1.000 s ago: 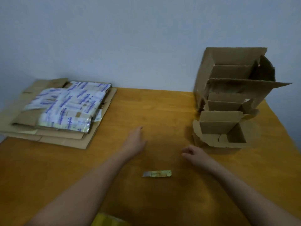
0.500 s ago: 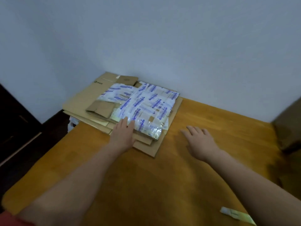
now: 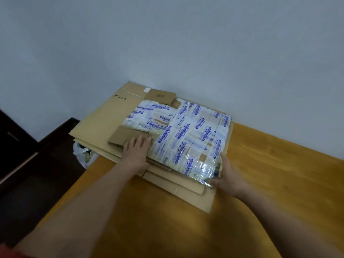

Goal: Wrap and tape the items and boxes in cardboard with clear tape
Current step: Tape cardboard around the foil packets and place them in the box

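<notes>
Right hand [image 3: 229, 175] now gripping taped cardboard [image 3: 186, 135] corner, left hand [image 3: 136, 151] flat atop; PICO sheet [image 3: 104, 118] beneath

Bare table [image 3: 275, 164] lies open from 3 to 6 o'clock of the cardboard stack [image 3: 98, 125]; the wall [image 3: 186, 43] closes 12, and at 9 the edge seemingly drops off.

Glossy taped cardboard [image 3: 186, 140], wooden table [image 3: 279, 164]
</notes>
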